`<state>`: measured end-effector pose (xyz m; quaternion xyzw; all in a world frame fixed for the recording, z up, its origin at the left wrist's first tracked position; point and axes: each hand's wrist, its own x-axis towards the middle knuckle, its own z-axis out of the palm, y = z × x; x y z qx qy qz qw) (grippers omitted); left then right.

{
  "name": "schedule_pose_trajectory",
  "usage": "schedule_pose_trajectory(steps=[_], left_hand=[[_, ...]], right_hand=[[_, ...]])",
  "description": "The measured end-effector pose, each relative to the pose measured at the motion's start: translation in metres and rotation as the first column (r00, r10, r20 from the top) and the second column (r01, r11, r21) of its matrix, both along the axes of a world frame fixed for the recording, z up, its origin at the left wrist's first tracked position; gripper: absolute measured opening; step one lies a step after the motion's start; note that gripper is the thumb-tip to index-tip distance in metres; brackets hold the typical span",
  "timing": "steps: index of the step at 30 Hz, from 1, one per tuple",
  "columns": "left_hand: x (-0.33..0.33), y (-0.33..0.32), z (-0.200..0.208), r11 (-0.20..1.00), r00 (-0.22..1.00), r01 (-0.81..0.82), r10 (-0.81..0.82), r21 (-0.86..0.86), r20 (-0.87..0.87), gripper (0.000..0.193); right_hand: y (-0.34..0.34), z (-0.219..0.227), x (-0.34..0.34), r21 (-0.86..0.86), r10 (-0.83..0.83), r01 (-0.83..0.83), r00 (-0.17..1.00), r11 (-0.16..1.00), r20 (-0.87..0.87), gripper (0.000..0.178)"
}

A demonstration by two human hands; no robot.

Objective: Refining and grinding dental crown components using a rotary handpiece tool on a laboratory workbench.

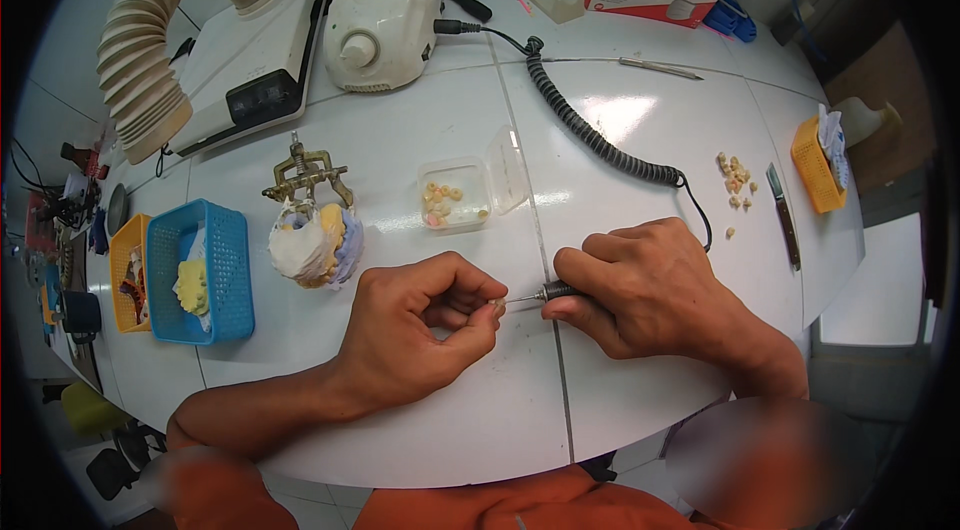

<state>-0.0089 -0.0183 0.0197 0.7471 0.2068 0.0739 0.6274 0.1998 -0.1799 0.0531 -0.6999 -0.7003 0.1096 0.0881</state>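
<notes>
Between the thumb and forefinger of my left hand (405,338) is a tiny pale artificial tooth (499,304), mostly covered by the fingertips. My right hand (650,292) is wrapped round a dark rotary handpiece (556,290). Its thin metal bur points left and meets the tooth or stops just short of it; I cannot tell which. Beyond my hands stands a clear plastic box (455,198) with its lid open and several small teeth in it. Left of that, a brass articulator (307,175) carries a dental cast (312,245) in white, yellow and lilac.
A coiled black cord (590,135) runs from the white control unit (380,25) to the right side. Loose teeth (735,175) and a knife (784,220) lie at right, near a yellow basket (818,165). A blue basket (203,270) and a ribbed hose (130,50) stand left.
</notes>
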Motion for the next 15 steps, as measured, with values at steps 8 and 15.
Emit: schedule_pose_trajectory(steps=[8,15], left_hand=[[-0.0011,0.0003,-0.0045,0.999,1.0,-0.005,0.006,-0.035,0.024,0.015],[0.0001,0.0034,-0.0003,0.997,0.997,0.071,-0.069,-0.031,0.039,0.009]], right_hand=[[0.0003,-0.0004,0.0,0.001,0.002,-0.002,1.0,1.0,-0.001,0.04],[0.0004,-0.0025,0.0004,0.02,-0.005,0.005,1.0,1.0,-0.011,0.04]])
